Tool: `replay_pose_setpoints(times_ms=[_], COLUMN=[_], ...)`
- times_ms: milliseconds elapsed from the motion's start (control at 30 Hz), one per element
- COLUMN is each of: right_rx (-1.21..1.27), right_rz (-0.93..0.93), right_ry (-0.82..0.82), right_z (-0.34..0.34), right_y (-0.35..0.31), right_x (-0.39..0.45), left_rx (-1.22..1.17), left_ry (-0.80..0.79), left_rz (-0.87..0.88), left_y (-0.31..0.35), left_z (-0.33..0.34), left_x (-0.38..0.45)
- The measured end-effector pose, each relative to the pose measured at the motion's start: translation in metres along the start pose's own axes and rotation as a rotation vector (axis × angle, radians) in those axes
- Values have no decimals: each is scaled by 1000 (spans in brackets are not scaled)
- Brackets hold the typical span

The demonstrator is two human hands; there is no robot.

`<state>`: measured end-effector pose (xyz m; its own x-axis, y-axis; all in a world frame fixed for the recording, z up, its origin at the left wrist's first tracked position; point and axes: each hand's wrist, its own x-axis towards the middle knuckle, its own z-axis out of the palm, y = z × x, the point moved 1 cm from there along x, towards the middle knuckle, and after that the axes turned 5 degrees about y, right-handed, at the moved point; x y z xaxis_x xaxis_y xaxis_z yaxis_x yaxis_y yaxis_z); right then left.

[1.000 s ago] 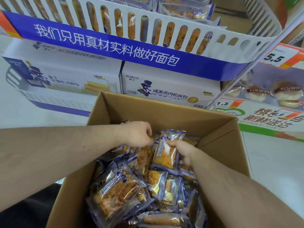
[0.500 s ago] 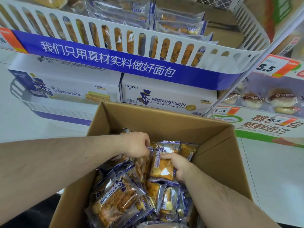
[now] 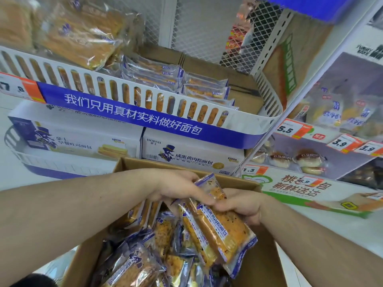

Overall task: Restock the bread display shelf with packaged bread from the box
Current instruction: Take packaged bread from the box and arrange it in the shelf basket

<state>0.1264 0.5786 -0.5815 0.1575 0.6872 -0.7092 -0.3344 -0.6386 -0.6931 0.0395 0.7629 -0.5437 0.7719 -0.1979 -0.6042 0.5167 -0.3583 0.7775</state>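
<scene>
An open cardboard box [image 3: 259, 266] in front of me holds several clear-wrapped bread packs [image 3: 136, 266] with blue print. My left hand [image 3: 178, 189] and my right hand [image 3: 242, 204] meet above the box, both gripping a bundle of bread packs [image 3: 219, 226] lifted clear of the pile; one pack's end sticks up between the hands. Above stands the display shelf, a white slotted basket [image 3: 132, 96] with a blue banner, with the same bread packs [image 3: 161, 73] lying in its middle and bare brown floor at its right end.
Two white printed bread cartons [image 3: 192, 150] sit on the shelf below the basket. To the right a second rack holds round buns [image 3: 308, 158] behind price tags [image 3: 290, 128]. Larger toast bags [image 3: 83, 38] fill the basket's left part. A mesh back panel [image 3: 203, 27] stands behind.
Both hands have come up out of the box with a bundle of packs gathered between them. The view has tilted up, and the shelf basket's inside shows.
</scene>
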Motion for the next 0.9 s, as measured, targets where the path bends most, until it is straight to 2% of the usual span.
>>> replay_pose_setpoints(times_ms=[100, 167, 267, 333, 533, 667, 733, 800, 867, 900], right_rx=[38, 175, 153, 47, -59, -97, -44, 38, 61, -18], right_rz=[-23, -32, -137, -180, -343, -486, -577, -698, -790, -810], right_ry=[29, 93, -29, -55, 124, 313, 437, 552, 729, 847], right_z=[3, 0, 4, 6, -4, -16, -23, -29, -40, -45], right_y=[-12, -17, -34, -47, -82, -103, -116, -133, -153, -165], right_x=[-19, -35, -61, -72, -85, -94, -99, -105, -113, -118], left_rx=[-81, -135, -194, -229, -276, -258, -191, 27, 457, 647], left_ry=[-33, -30, 41, 124, 363, 726, 856, 971, 1119, 1147], left_rz=[25, 58, 147, 200, 335, 651, 835, 881, 736, 628], left_y=[12, 20, 34, 45, 79, 92, 97, 95, 85, 77], left_z=[-1, -5, -12, -18, -25, -30, -38, -52, -69, -77], left_x=[-8, -14, -23, -28, -48, -51, -50, -43, -27, -18])
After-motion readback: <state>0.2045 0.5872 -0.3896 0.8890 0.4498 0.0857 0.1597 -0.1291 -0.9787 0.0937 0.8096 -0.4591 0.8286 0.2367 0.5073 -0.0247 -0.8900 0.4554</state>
